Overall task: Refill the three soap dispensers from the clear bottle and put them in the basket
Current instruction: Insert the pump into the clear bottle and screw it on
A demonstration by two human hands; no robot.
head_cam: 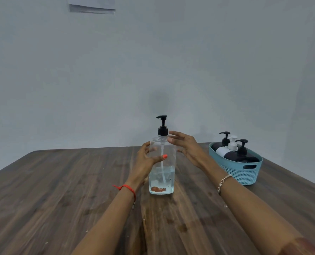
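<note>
A clear bottle (162, 173) with a black pump stands upright on the table's middle, about a third full of clear liquid. My left hand (145, 161) wraps its left side, thumb across the front. My right hand (188, 148) is spread beside the bottle's shoulder, fingertips close to the pump collar and holding nothing. At the right stands a light-blue basket (244, 172) with three dispensers lying in it: a black one at the back (217, 145), a white one (223, 150) in the middle and a black one in front (239, 156).
The dark wooden table (61, 190) runs to a plain grey wall at the back. A sheet of paper (92, 4) hangs high on that wall. Small wet marks lie on the wood near me.
</note>
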